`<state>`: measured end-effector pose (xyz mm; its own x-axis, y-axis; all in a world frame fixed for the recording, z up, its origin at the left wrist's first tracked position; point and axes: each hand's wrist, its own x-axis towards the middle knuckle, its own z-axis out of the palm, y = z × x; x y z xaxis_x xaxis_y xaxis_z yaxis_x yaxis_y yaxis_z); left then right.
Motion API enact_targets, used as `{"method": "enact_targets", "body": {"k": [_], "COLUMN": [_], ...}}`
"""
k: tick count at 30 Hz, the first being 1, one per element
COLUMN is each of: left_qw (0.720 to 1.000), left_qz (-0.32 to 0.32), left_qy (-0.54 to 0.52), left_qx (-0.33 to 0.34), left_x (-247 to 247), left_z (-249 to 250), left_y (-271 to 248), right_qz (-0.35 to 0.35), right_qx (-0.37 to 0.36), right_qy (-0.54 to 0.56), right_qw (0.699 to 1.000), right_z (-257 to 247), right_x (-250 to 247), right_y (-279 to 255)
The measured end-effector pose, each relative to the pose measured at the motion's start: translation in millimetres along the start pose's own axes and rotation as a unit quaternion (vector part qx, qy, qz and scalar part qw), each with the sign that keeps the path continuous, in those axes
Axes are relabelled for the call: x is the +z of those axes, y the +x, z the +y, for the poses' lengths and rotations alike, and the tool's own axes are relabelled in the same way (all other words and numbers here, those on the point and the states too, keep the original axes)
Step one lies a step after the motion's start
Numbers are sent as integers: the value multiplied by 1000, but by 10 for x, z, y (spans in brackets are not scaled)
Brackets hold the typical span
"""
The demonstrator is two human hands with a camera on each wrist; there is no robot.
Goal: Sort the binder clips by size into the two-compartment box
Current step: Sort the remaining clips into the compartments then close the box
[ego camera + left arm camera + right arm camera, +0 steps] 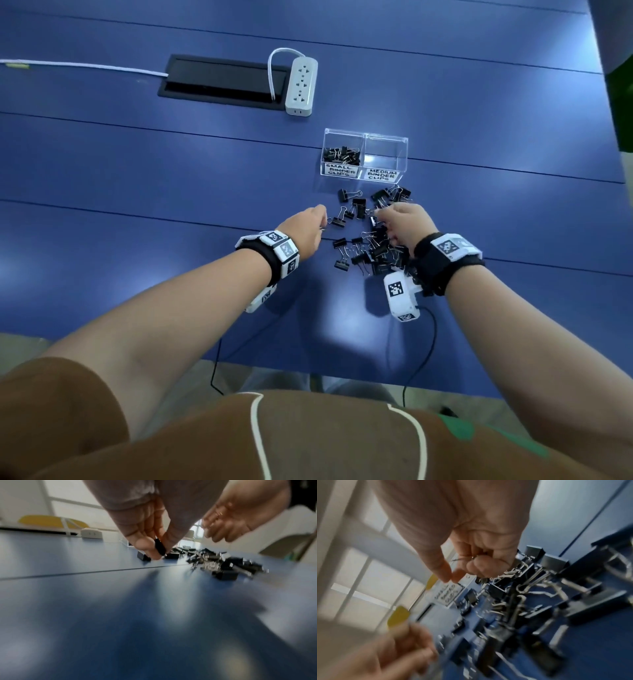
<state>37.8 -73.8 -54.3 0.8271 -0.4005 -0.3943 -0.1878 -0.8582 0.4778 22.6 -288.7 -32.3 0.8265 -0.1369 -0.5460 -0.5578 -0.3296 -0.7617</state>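
Note:
A clear two-compartment box (pixel 365 137) stands beyond the hands. Its left compartment, labelled small binder clips, holds several small black clips (pixel 342 155); the right one, labelled medium, looks empty. A loose pile of black binder clips (pixel 368 245) lies on the blue table between my hands. My left hand (pixel 322 219) is at the pile's left edge, and thumb and fingers pinch a black binder clip (pixel 160 546) just above the table. My right hand (pixel 383 214) hovers over the pile with its fingers curled round a clip's wire handles (pixel 465 558).
A white power strip (pixel 301 85) and a black cable hatch (pixel 222 80) lie farther back on the left. Black wrist-camera cables (pixel 430 329) trail over the table's near edge (pixel 308 371). Bare blue table (pixel 137 178) stretches to the left.

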Motion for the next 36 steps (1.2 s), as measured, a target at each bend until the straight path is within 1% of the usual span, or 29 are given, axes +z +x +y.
{"method": "enact_targets", "body": {"k": [1,3,5,6,8,10,13,15,17,20,21,23,27,29,30,33,35,36], "left_qw": [1000,999,998,997,996,996,997,998,998,999,999,1000,998,997,996,996,995,993], "left_qz": [14,32,40,37,13,-8,4,16,29,33,30,27,19,8,2,-2,-14,-22], "left_qy": [-23,-32,1,22,56,69,68,65,51,17,7,-6,5,21,31,44,59,68], "left_qx": [-6,11,50,67,74,56,30,13,-4,-27,-25,-2,61,78,81,81,84,89], "left_x": [-1,15,66,93,148,166,129,101,85,95,109,151,207,247,271,355,405,431], "left_z": [21,100,195,239,277,247,153,99,80,126,149,185,264,312,338,413,456,464], "left_y": [-8,-31,-55,-70,-80,-80,-77,-71,-68,-89,-102,-136,-170,-161,-158,-151,-149,-142], "right_qz": [-6,-24,-50,-58,-53,-35,-22,-16,-16,-10,-4,5,-13,-20,-18,19,33,32], "right_qx": [-40,-101,-122,-117,-98,-86,-82,-100,-114,-90,-78,-66,-76,-81,-81,-66,-15,23], "right_qy": [-90,-228,-324,-353,-373,-368,-365,-369,-387,-450,-465,-474,-456,-421,-389,-251,-108,-17], "right_qw": [995,968,937,926,921,925,927,924,915,888,882,878,887,903,917,965,993,999], "right_z": [40,74,100,123,155,151,109,63,9,-42,-46,-45,-59,-64,-65,-95,-113,-107], "right_x": [26,105,187,216,227,200,164,175,230,344,380,440,488,451,410,238,129,85], "right_y": [-24,-81,-116,-119,-110,-106,-102,-105,-105,-71,-54,-23,38,81,99,96,82,85]}}
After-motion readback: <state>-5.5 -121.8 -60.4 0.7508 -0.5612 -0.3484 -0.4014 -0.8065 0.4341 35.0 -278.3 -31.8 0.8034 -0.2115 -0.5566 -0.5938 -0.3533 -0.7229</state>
